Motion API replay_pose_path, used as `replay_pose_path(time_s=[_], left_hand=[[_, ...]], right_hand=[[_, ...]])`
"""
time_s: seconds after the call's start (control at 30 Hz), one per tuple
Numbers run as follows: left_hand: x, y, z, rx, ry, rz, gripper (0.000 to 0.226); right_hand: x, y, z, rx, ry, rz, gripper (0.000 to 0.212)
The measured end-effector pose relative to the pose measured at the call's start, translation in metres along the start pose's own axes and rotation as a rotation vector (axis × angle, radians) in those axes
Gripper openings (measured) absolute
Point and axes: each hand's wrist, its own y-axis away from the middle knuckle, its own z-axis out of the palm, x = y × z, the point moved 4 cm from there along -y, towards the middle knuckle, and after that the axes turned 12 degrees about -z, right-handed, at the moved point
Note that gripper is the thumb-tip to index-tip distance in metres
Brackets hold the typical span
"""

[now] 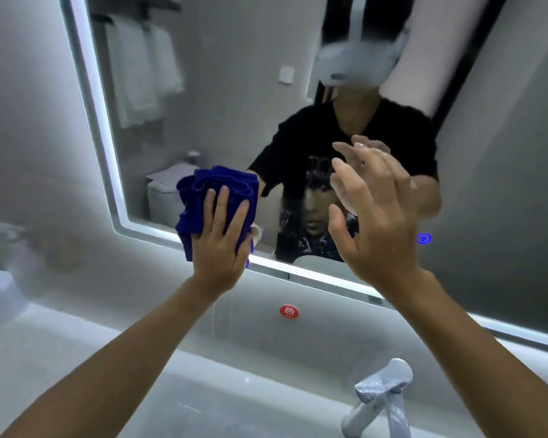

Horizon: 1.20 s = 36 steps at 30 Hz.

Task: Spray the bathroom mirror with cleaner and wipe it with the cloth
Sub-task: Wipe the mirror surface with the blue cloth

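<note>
Item: blue cloth point(217, 197), bunched, pressed on mirror point(234, 90) by left hand point(220, 245), fingers extended. Right hand point(377, 216) spread, empty. Even overlapping strokes advised.

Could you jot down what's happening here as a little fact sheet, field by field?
place: bathroom, at a lit mirror above a sink
left hand: presses a bunched blue cloth against the mirror's lower part
right hand: raised by the glass, fingers spread, holding nothing
tap: bottom right, chrome
red sticker: on the wall below the mirror
spray bottle: not clearly seen
</note>
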Motion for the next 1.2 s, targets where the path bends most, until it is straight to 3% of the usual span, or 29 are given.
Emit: replay_pose_path(time_s=[0.23, 0.4, 0.7, 1.1, 1.2], left_hand=[[0.010, 0.032, 0.009, -0.017, -0.015, -0.072, 0.052], [0.043, -0.023, 0.004, 0.003, 0.040, -0.036, 0.048], [0.139, -0.117, -0.006, 0.012, 0.021, -0.016, 0.049], [0.141, 0.039, 0.031, -0.115, -0.031, 0.016, 0.051], [0.144, 0.046, 0.032, -0.167, -0.040, 0.007, 0.050]], right_hand=[[0.005, 0.020, -0.005, -0.056, -0.037, -0.032, 0.040], [0.028, 0.001, -0.023, 0.050, 0.028, 0.015, 0.039], [0.050, -0.005, -0.047, 0.065, 0.108, 0.104, 0.043], [0.033, 0.061, -0.044, -0.104, 0.062, 0.150, 0.045], [0.034, 0.069, -0.046, -0.128, 0.064, 0.133, 0.044]])
